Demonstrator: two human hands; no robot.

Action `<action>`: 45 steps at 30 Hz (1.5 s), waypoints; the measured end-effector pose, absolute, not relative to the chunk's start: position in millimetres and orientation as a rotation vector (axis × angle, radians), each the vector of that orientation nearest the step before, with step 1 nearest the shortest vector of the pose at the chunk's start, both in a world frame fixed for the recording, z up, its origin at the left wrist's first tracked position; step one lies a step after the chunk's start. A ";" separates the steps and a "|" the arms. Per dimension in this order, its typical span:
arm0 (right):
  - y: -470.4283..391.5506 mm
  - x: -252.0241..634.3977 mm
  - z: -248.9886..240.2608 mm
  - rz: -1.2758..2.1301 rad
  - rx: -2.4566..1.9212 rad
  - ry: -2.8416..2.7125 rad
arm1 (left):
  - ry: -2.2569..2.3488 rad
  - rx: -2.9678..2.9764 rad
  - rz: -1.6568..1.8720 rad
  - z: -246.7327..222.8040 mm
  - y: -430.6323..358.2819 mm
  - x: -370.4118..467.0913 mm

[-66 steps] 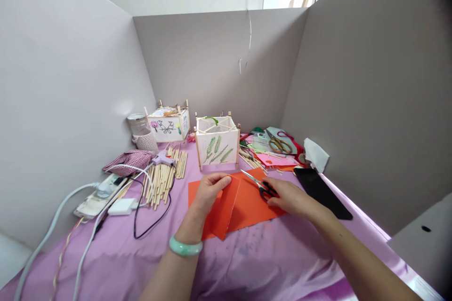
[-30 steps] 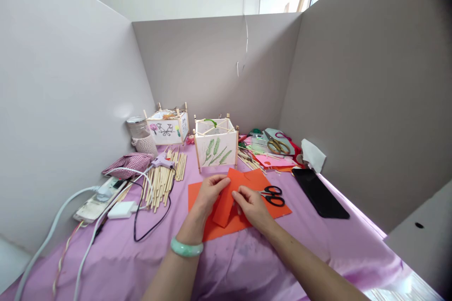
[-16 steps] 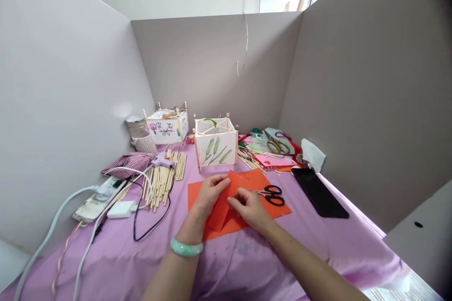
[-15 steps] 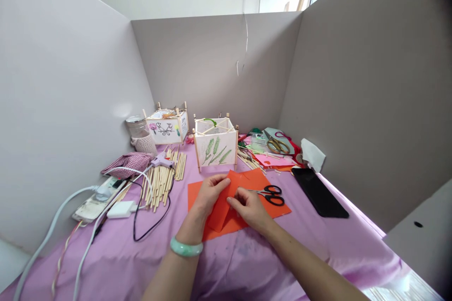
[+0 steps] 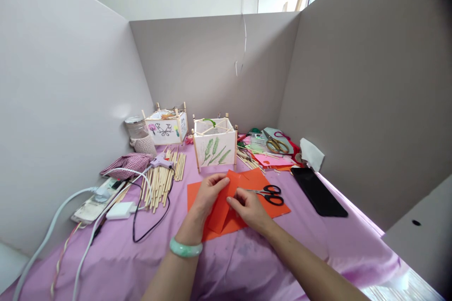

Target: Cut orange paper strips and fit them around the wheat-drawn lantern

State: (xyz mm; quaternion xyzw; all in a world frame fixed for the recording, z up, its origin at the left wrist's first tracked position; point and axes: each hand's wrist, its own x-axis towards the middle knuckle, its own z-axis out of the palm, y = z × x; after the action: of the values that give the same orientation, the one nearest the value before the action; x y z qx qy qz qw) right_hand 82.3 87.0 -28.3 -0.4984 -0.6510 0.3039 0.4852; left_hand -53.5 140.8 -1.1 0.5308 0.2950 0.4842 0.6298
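A narrow folded strip of orange-red paper is held slanting between my hands. My left hand, with a pale green bangle on its wrist, pinches the strip's upper left edge. My right hand is closed at the strip's right edge, thumb against the paper. Beneath them lie larger orange-red sheets. Black-handled scissors rest on these sheets just right of my right hand, their blade tips partly hidden behind its fingers.
Two paper-sided stick boxes, one ahead and one behind left. Wooden sticks, a glue gun, cables and a jar are left. Gold scissors, coloured papers and a black phone-like slab are right.
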 end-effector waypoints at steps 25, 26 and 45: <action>85.9 85.6 -17.7 0.367 -1.122 -1.629 | 0.673 1.272 1.294 -2.0 142.5 -53.0; 85.4 86.3 -15.1 0.326 -1.098 -1.635 | 0.655 1.276 1.318 -2.1 142.7 -53.3; 94.5 87.0 -32.1 0.248 -1.272 -1.861 | 0.659 1.341 1.417 4.1 141.3 -54.0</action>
State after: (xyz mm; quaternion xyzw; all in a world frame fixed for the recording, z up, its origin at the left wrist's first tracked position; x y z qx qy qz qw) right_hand 87.0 94.5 -32.1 -0.5081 -0.7436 0.0989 0.4232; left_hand -54.0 141.3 4.1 0.5581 0.2745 0.5897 0.5152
